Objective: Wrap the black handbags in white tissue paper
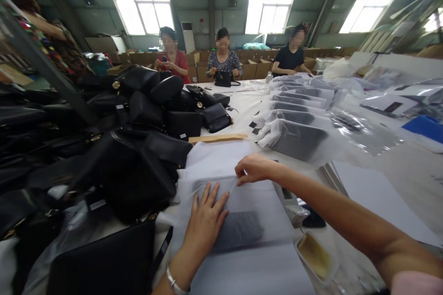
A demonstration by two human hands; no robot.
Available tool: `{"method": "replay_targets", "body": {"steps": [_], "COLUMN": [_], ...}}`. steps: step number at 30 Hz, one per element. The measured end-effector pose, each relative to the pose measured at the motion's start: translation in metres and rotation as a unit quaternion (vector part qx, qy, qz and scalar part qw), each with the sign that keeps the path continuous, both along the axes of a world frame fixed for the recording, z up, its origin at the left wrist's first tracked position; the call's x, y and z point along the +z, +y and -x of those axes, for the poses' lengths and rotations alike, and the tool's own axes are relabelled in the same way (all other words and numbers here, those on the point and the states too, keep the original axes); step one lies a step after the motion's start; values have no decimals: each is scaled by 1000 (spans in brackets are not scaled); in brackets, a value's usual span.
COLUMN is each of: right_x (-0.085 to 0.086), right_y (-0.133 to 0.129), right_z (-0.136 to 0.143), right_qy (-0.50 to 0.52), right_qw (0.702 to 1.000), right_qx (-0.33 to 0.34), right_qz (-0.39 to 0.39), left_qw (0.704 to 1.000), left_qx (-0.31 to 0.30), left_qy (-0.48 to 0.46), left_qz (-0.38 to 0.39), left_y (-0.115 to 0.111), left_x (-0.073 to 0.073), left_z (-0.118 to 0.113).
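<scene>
Near the middle of the white surface, a dark flat item lies beneath a translucent sheet, which blurs its outline. Its darkest part reads as a rectangle with the long axis running left to right, the right end angled slightly to the far side; which way its front points cannot be told through the covering.

Palm down on the sheet, at the left of the dark patch, is the left hand, its grip spread, fingers pointing to the far side and a little right. On the far side of the item, the right hand reaches in from the right, its grip pinching the sheet between thumb and curled fingers.

Left of the sheet, black bags are heaped, some with gold-coloured fittings. Farther off to the right stands a row of wrapped bags, their long sides running roughly left to right. Nearer, on the right, are white sheets and a small tub. Three people sit or stand at the far side, the middle one holding a black handbag.
</scene>
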State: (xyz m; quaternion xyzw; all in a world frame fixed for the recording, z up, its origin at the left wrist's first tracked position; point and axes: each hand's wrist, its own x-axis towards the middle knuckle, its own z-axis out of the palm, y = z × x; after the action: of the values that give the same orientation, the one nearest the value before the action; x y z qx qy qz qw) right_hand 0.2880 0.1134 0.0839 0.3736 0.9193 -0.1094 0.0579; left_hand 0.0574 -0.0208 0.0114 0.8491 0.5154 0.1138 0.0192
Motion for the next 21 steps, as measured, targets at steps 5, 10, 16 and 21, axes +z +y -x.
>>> {"method": "replay_targets", "body": {"steps": [5, 10, 16, 21], "right_x": [-14, -28, -50, -79], "right_y": [7, -27, -114, -161], "right_z": [-13, -56, -118, -129], "right_qy": [12, 84, 199, 331], "right_qw": [991, 954, 855, 779], "right_qx": [-136, -276, -421, -529], "right_qz": [-5, -87, -229, -54], "left_qw": [1000, 1000, 1000, 999], "left_qx": [3, -2, -7, -10], "left_qy": [-5, -12, -22, -25], "left_qz": [3, 2, -20, -19], "left_y": [-1, -2, -2, -1], "left_x": [2, 4, 1, -1], "left_z": [0, 1, 2, 2]}}
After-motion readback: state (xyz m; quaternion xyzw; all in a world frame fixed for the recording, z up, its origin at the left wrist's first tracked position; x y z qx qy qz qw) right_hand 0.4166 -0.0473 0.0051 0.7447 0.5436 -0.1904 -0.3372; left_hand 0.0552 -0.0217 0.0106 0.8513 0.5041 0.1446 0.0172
